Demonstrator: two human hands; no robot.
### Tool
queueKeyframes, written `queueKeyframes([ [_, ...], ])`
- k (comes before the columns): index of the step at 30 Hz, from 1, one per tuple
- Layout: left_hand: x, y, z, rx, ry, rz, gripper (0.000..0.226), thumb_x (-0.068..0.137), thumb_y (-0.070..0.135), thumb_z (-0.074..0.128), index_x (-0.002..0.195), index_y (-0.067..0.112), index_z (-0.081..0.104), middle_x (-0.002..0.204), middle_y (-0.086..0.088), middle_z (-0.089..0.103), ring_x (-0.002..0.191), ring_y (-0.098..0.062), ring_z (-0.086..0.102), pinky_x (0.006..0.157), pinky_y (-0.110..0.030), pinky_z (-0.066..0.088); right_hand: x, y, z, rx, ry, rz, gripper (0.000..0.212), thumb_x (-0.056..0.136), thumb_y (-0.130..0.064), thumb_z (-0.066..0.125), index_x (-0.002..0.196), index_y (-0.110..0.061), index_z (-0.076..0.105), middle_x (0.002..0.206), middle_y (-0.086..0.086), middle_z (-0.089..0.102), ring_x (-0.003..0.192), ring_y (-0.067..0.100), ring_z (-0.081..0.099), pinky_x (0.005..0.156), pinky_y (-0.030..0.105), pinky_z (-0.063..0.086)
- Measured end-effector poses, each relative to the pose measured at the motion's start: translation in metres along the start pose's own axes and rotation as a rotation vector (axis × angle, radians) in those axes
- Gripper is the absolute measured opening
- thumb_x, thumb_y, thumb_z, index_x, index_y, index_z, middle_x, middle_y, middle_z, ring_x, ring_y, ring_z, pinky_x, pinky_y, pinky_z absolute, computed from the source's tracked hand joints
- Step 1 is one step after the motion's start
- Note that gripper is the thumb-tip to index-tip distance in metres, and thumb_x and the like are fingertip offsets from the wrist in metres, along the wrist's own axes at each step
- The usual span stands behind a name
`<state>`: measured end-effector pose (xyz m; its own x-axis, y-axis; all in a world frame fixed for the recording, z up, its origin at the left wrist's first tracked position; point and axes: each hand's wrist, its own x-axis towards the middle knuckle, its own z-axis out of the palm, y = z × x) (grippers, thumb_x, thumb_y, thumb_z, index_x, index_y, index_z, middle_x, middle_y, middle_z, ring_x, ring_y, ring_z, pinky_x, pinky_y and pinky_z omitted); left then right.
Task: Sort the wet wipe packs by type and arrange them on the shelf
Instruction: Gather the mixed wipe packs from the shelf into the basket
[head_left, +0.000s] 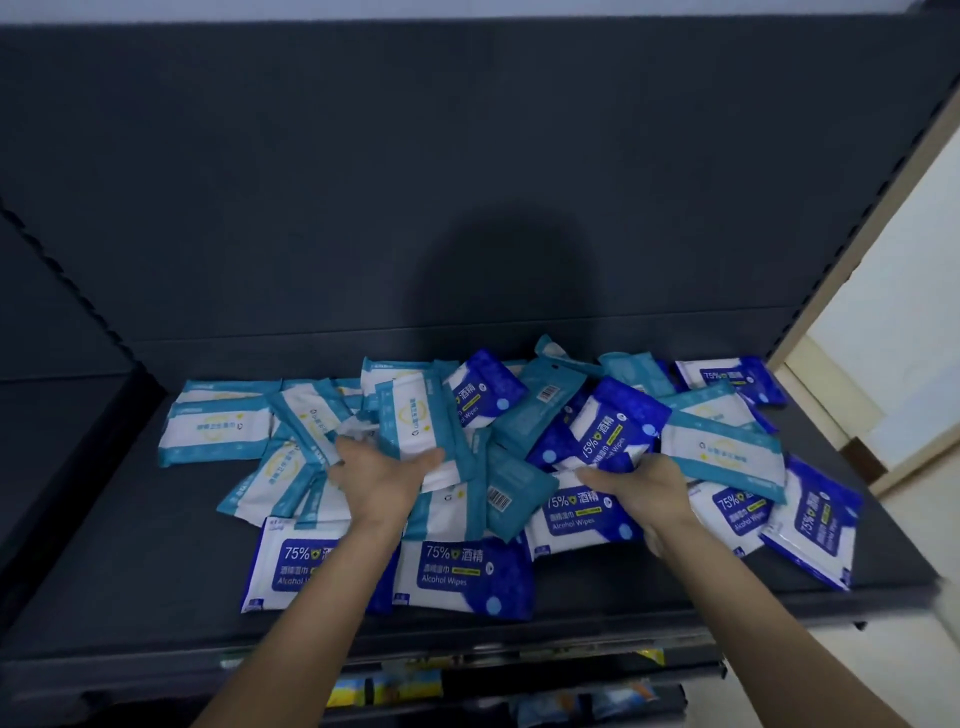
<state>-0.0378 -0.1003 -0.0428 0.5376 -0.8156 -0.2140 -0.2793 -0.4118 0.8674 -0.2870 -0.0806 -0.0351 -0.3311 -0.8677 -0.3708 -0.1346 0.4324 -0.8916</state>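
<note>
Plainly nothing is sorted yet: the pile (514, 441) sprawls over the middle and right of the shelf (130, 571), teal mostly to the left, blue to the front and right. One blue pack (613, 426) lies tilted just beyond the right hand (641, 491), its long axis running up and away to the right. That hand pinches its near edge, thumb on top. The left hand (384, 478) reaches in under a teal pack (410, 421) straight ahead of it, whose long axis points away. Its fingers are buried, so I can't tell whether it has a grip. Blue ones read "75% 酒精" and "Alcohol Wipes"; teal print is too small to read, though a barcode (498, 500) shows on a teal back
</note>
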Motion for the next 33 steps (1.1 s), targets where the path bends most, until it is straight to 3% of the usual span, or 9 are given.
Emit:
queueKeyframes([
  [5,-0.011,0.003,0.017,-0.186,0.095,-0.105,0.107,0.064,0.026,0.089,0.143,0.002,0.021,0.147,-0.022,0.02,0.135,-0.032,0.028,0.102,-0.033,0.037,0.006,-0.002,0.007,0.091,-0.032,-0.05,0.044,0.073,-0.006,0.081,0.103,-0.003,0.05,0.09,0.01,0.069,0.073,0.021,0.068,0.052,0.028,0.054],
  [10,-0.019,0.011,0.031,-0.255,0.172,-0.159,0.112,0.066,0.029,0.087,0.146,0.001,0.014,0.148,-0.022,0.018,0.133,-0.032,0.029,0.101,-0.037,0.038,0.013,-0.008,0.02,0.211,-0.054,0.002,0.04,0.083,-0.025,0.074,0.111,-0.007,0.051,0.102,0.011,0.069,0.086,0.025,0.07,0.074,0.042,0.059],
  [13,-0.016,0.007,0.033,-0.269,0.203,-0.172,0.107,0.062,0.031,0.089,0.141,-0.001,0.024,0.143,-0.023,0.028,0.131,-0.033,0.034,0.1,-0.039,0.04,0.009,-0.013,0.03,0.215,-0.043,0.006,0.053,0.077,-0.032,0.079,0.113,-0.009,0.048,0.101,0.006,0.068,0.088,0.021,0.068,0.071,0.038,0.058],
  [17,-0.011,0.004,0.035,-0.36,0.202,-0.198,0.083,0.058,0.031,0.091,0.12,-0.003,0.048,0.117,-0.015,0.06,0.106,-0.029,0.06,0.088,-0.04,0.053,0.005,-0.016,0.042,0.177,-0.023,-0.067,0.067,0.072,-0.026,0.083,0.121,-0.015,0.038,0.108,0.003,0.063,0.097,0.022,0.064,0.085,0.048,0.055],
  [19,-0.012,0.004,0.035,-0.38,0.19,-0.207,0.077,0.063,0.029,0.089,0.122,-0.002,0.049,0.117,-0.013,0.062,0.102,-0.028,0.062,0.087,-0.038,0.053,0.005,-0.014,0.047,0.16,-0.002,-0.091,0.067,0.073,-0.024,0.082,0.122,-0.016,0.037,0.11,0.004,0.062,0.097,0.023,0.063,0.086,0.05,0.054],
  [22,-0.019,0.009,0.037,-0.261,0.109,-0.129,0.076,0.078,0.038,0.077,0.137,0.008,0.041,0.136,-0.016,0.038,0.114,-0.031,0.051,0.094,-0.029,0.041,0.005,-0.014,0.052,0.13,0.008,-0.13,0.063,0.077,-0.023,0.078,0.122,-0.017,0.035,0.106,0.0,0.061,0.096,0.021,0.063,0.088,0.049,0.054],
  [26,-0.021,0.016,0.04,-0.112,0.025,0.037,0.068,0.087,0.041,0.065,0.143,0.015,0.037,0.135,-0.012,0.02,0.098,-0.019,0.042,0.086,-0.019,0.033,0.009,-0.018,0.056,0.164,-0.016,-0.147,0.059,0.083,-0.02,0.073,0.128,-0.016,0.035,0.11,0.003,0.061,0.096,0.021,0.062,0.088,0.046,0.054],
  [29,-0.021,0.016,0.042,-0.143,0.018,0.052,0.072,0.085,0.038,0.069,0.145,0.017,0.035,0.133,-0.008,0.018,0.098,-0.015,0.038,0.088,-0.018,0.033,0.014,-0.021,0.058,0.205,-0.031,-0.13,0.052,0.084,-0.014,0.072,0.124,-0.015,0.04,0.107,0.004,0.061,0.096,0.022,0.063,0.086,0.046,0.055],
  [33,-0.016,0.019,0.039,-0.294,0.006,-0.047,0.074,0.072,0.029,0.084,0.136,0.015,0.049,0.128,0.002,0.024,0.105,-0.016,0.048,0.1,-0.023,0.039,0.016,-0.023,0.058,0.275,-0.076,-0.084,0.042,0.085,-0.011,0.069,0.12,-0.016,0.046,0.107,0.006,0.063,0.093,0.021,0.063,0.075,0.038,0.056],
])
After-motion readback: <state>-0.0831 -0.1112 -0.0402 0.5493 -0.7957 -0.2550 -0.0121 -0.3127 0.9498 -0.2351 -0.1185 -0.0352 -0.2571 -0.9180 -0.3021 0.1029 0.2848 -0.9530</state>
